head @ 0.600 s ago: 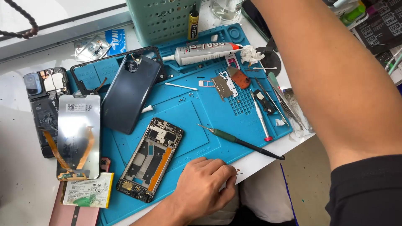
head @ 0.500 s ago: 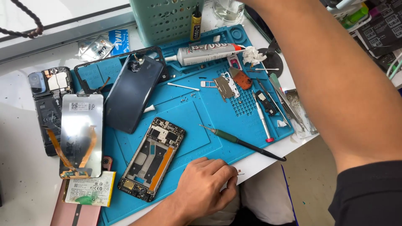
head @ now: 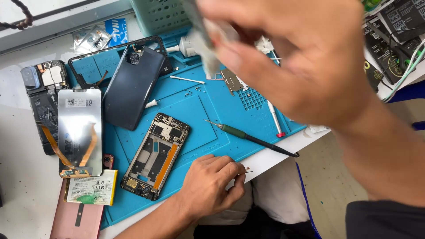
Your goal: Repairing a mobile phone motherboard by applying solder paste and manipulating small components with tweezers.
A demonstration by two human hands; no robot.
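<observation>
Right hand (head: 305, 57): raised close to the camera, large and blurred, fingers pinched around a pale, blurred object (head: 206, 42) — light grey-white, elongated, its kind cannot be told. It hangs above the far part of the mat.

Left hand (head: 212, 183): low, at the near edge of the mat (head: 208, 115), loosely curled, knuckles up, fingertips pressed on the white table edge; whether it pinches anything cannot be told. A tiny speck lies just beside its fingertips.

Phone frame (head: 155, 155): just left of the left hand, lying flat and tilted, opened; dark boards at both ends, an orange flex strip running lengthwise, black rim.

Screwdriver (head: 252, 138): just beyond the left hand, green grip, black shaft, lying slantwise.

Battery (head: 90, 190): farther left of the left hand, white label with green tab, on a pink phone back (head: 77, 219).

Screen (head: 79, 130): beyond the battery, silvery back up, orange ribbons crossed on it.

Dark back cover (head: 133, 86): beyond the frame, leaning on an empty black bezel.

Pen (head: 274, 117): under the right hand, white with red tip.

Basket (head: 155, 15): farthest, pale green.
</observation>
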